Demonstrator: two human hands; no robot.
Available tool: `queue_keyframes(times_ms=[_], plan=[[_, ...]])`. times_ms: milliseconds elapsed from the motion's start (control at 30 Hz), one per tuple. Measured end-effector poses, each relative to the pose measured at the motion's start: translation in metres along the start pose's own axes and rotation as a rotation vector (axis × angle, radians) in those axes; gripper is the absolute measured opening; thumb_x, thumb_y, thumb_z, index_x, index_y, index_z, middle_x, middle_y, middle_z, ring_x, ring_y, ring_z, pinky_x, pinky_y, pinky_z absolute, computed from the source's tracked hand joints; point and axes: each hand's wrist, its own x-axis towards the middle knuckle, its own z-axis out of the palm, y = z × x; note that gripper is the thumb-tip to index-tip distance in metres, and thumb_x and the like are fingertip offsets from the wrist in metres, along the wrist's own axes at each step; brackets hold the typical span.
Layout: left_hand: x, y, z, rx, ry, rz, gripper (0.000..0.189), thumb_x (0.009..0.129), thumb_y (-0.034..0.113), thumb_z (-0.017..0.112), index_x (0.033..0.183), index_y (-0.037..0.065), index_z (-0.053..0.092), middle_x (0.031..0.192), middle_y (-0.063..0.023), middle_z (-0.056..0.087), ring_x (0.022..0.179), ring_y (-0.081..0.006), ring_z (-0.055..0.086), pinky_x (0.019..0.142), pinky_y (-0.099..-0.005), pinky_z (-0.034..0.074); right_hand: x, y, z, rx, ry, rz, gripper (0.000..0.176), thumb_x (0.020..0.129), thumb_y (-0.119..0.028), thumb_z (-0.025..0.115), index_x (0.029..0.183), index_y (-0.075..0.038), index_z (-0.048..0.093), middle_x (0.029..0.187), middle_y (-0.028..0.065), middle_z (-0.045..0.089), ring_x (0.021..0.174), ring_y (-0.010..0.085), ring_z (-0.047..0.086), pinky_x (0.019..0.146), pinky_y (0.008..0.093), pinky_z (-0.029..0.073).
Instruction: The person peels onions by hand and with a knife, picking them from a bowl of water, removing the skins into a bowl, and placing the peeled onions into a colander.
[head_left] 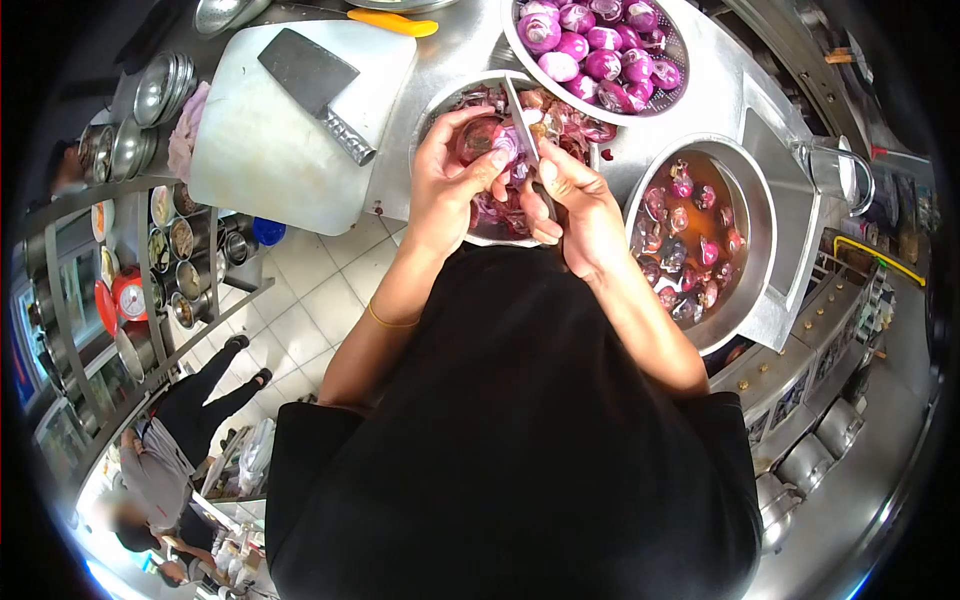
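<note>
My left hand [451, 180] is closed around a red onion [480, 138], part of its skin off and purple flesh showing. My right hand [578, 205] grips a knife [520, 122] whose blade lies against the onion; the fingers cover its handle. Both hands are over a metal bowl [425, 128] filled with loose onion skins [575, 130]. Behind it stands a colander [678, 98] of peeled red onions [603, 52]. To the right, a large steel basin [757, 262] holds unpeeled onions [680, 218] in brownish water.
A white cutting board [255, 150] with a cleaver [312, 80] lies on the left, a yellow-handled tool [393, 22] behind it. Small metal bowls [160, 88] sit at the far left. A clear jug [835, 172] stands right. Another person [165, 450] is in the background at lower left.
</note>
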Motion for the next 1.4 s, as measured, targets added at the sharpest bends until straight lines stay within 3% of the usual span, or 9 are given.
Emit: queue_keyframes(times_ms=[200, 433, 567, 700, 767, 900, 1000, 1067, 1400], plan=[[-0.004, 0.016, -0.012, -0.221, -0.189, -0.006, 0.043, 0.086, 0.012, 0.056, 0.124, -0.002, 0.044, 0.104, -0.0149, 0.058, 0.081, -0.0214, 0.058, 0.067, -0.0330, 0.046, 0.008, -0.021, -0.015, 0.437, -0.265, 0.077, 0.023, 0.098, -0.021, 0.044, 0.115, -0.008, 0.050, 0.074, 0.0076, 0.052, 0.048, 0.0104, 0.039, 0.042, 0.0205, 0.032], [-0.001, 0.007, -0.036, -0.309, -0.173, -0.153, 0.052, 0.085, 0.019, 0.055, 0.131, 0.004, 0.037, 0.118, -0.0159, 0.050, 0.089, -0.0267, 0.051, 0.075, -0.0349, 0.041, -0.004, -0.041, -0.003, 0.119, -0.207, -0.141, 0.027, 0.097, -0.025, 0.047, 0.117, -0.007, 0.051, 0.067, 0.0051, 0.047, 0.047, 0.0085, 0.036, 0.042, 0.0204, 0.029], [-0.004, -0.001, -0.045, -0.480, -0.212, -0.200, 0.043, 0.091, 0.023, 0.052, 0.128, 0.004, 0.040, 0.108, -0.0139, 0.051, 0.083, -0.0217, 0.049, 0.072, -0.0317, 0.041, -0.008, -0.038, -0.001, 0.100, -0.207, -0.221, 0.026, 0.098, -0.024, 0.046, 0.114, -0.004, 0.052, 0.066, 0.0050, 0.047, 0.047, 0.0081, 0.036, 0.042, 0.0208, 0.029], [-0.004, -0.003, -0.051, -0.670, -0.212, -0.257, 0.043, 0.092, 0.024, 0.051, 0.130, 0.006, 0.040, 0.109, -0.0156, 0.050, 0.080, -0.0205, 0.046, 0.070, -0.0306, 0.040, 0.014, -0.019, -0.030, -0.689, 0.104, 0.085, 0.050, 0.096, -0.020, 0.052, 0.140, -0.003, 0.036, 0.062, -0.0022, 0.047, 0.053, 0.0078, 0.040, 0.049, 0.0221, 0.034], [-0.006, 0.001, -0.046, -0.750, -0.168, -0.277, 0.044, 0.093, 0.025, 0.050, 0.131, 0.006, 0.039, 0.109, -0.0168, 0.050, 0.080, -0.0203, 0.046, 0.070, -0.0305, 0.040, 0.011, -0.008, -0.034, -0.935, 0.078, 0.036, 0.052, 0.095, -0.019, 0.054, 0.140, -0.004, 0.036, 0.060, -0.0031, 0.046, 0.055, 0.0073, 0.040, 0.052, 0.0225, 0.035], [-0.006, 0.000, -0.045, -0.770, -0.214, -0.262, 0.045, 0.092, 0.024, 0.050, 0.131, 0.005, 0.039, 0.111, -0.0167, 0.049, 0.081, -0.0205, 0.045, 0.069, -0.0304, 0.038, 0.008, 0.000, -0.038, -0.759, 0.175, -0.152, 0.046, 0.093, -0.011, 0.053, 0.138, -0.006, 0.041, 0.066, -0.0015, 0.050, 0.059, 0.0074, 0.043, 0.055, 0.0227, 0.036], [-0.005, 0.005, -0.032, -0.490, -0.197, -0.111, 0.049, 0.087, 0.012, 0.057, 0.131, 0.003, 0.038, 0.113, -0.0143, 0.051, 0.088, -0.0199, 0.051, 0.076, -0.0311, 0.044, 0.004, -0.013, -0.032, -0.854, 0.120, -0.151, 0.047, 0.093, -0.008, 0.052, 0.138, -0.010, 0.041, 0.068, -0.0013, 0.048, 0.060, 0.0078, 0.042, 0.057, 0.0231, 0.038], [-0.005, 0.007, -0.021, 0.220, 0.052, 0.185, 0.057, 0.079, -0.001, 0.061, 0.132, 0.001, 0.038, 0.114, -0.0104, 0.053, 0.101, -0.0180, 0.053, 0.090, -0.0308, 0.042, 0.005, -0.012, -0.032, -0.937, 0.074, -0.177, 0.051, 0.093, -0.008, 0.052, 0.141, -0.013, 0.038, 0.066, -0.0017, 0.044, 0.060, 0.0080, 0.041, 0.058, 0.0231, 0.040], [-0.006, 0.011, -0.018, 0.170, 0.038, 0.108, 0.055, 0.075, -0.007, 0.066, 0.126, -0.002, 0.045, 0.116, -0.0096, 0.054, 0.106, -0.0162, 0.054, 0.094, -0.0298, 0.043, -0.012, -0.011, -0.008, -0.930, 0.057, -0.388, 0.046, 0.090, -0.009, 0.056, 0.135, -0.007, 0.044, 0.072, 0.0044, 0.053, 0.064, 0.0096, 0.045, 0.064, 0.0242, 0.040]])
